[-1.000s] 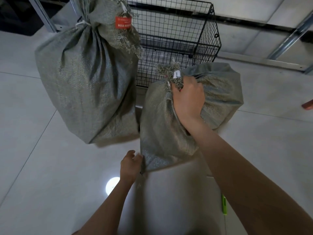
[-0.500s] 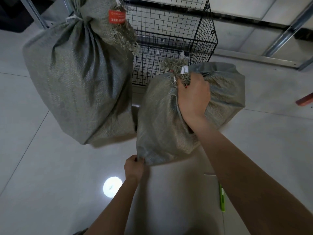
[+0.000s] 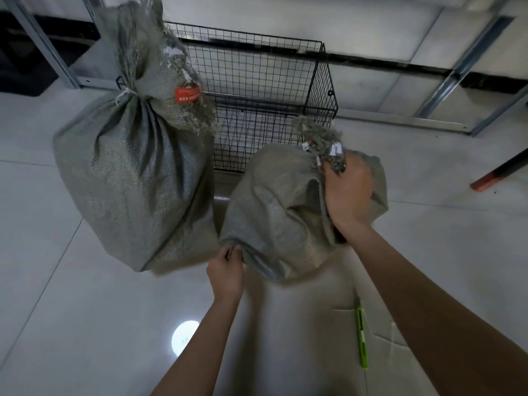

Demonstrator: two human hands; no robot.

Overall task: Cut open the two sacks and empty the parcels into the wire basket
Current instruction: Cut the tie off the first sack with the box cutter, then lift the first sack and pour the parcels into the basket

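Gripping the bunched, tied neck of the near sack [image 3: 274, 212] with the right hand [image 3: 347, 195], fingers curled tight around the frayed top just below some small white tags. Pinching the lower left corner of that same sack with the left hand [image 3: 227, 270], fingers curled into the fabric at the bottom seam. Grey woven cloth, lumpy and full, tilted with its neck toward the right, directly in front of the wire basket [image 3: 257, 81] and over a pale flat sheet [image 3: 300, 324]; cannot tell whether resting on the sheet or lifted off it. To the left, the second sack [image 3: 128, 178], larger, upright, tied with white cord, an orange tag [image 3: 187, 94] near its neck, leaning against the basket's left front corner. Black mesh basket on the tiled floor [image 3: 57, 310], against metal rails [image 3: 463, 70]. Near the right forearm, a green cutter [image 3: 361, 335] lying on the sheet, untouched.
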